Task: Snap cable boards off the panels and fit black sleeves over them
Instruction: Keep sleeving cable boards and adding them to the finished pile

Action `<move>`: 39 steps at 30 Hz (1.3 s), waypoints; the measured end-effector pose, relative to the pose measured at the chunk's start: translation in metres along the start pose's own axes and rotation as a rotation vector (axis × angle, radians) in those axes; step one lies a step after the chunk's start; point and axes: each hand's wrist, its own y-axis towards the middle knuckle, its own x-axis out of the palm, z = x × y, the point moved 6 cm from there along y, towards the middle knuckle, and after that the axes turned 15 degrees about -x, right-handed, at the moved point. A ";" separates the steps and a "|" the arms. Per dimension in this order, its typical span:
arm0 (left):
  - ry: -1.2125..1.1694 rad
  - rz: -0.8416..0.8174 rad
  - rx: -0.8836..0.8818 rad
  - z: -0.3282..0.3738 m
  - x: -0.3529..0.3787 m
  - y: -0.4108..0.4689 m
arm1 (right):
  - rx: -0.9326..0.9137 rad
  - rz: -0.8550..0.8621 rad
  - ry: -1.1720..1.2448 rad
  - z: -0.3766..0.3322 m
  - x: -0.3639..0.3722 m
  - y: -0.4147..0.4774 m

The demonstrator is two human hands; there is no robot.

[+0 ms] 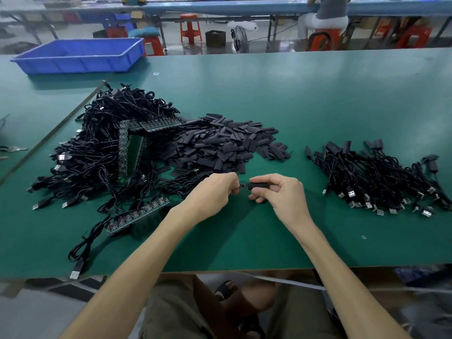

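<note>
Left hand (pixel 215 192): fingers curled, pinching board (pixel 242 185).
Right hand (pixel 281 194): grips sleeve (pixel 259 186), meeting board between hands.
Risk: a skewed push may jam the sleeve.

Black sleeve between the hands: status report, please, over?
Left hand pinches the cable board. Right hand holds the black sleeve, board end showing. Nothing blocking; sleeve pile lies behind.

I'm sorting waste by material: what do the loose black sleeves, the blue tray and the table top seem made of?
Black sleeves: matte, dull, lying flattened, so probably thin flexible plastic tubing, perhaps heat-shrink. Blue tray: rigid moulded plastic, slightly glossy, with ribbed walls. Table top: smooth green sheet with a soft sheen, likely rubber or vinyl matting; can't tell which.
</note>
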 end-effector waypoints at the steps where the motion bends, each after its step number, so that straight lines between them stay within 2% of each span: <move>1: 0.002 0.003 0.000 0.000 0.000 0.000 | -0.014 0.000 -0.024 0.000 0.000 -0.001; 11: 0.001 0.009 -0.024 0.000 -0.007 0.001 | -0.104 0.005 -0.034 -0.010 0.000 -0.001; 16: 0.018 -0.033 -0.015 0.001 -0.006 0.000 | -0.232 -0.081 -0.309 -0.021 0.008 -0.002; 20: 0.000 -0.029 -0.029 -0.001 -0.006 0.000 | -0.287 -0.074 -0.411 -0.025 0.009 -0.003; 29: -0.093 -0.036 0.019 0.005 0.002 -0.001 | -0.285 -0.115 -0.368 -0.024 0.013 -0.003; 33: -0.239 -0.071 0.005 0.008 0.000 -0.001 | -0.220 -0.081 -0.278 -0.020 0.009 -0.003; 39: -0.390 -0.262 0.087 0.008 -0.013 -0.010 | -0.168 -0.053 -0.176 -0.019 0.009 -0.003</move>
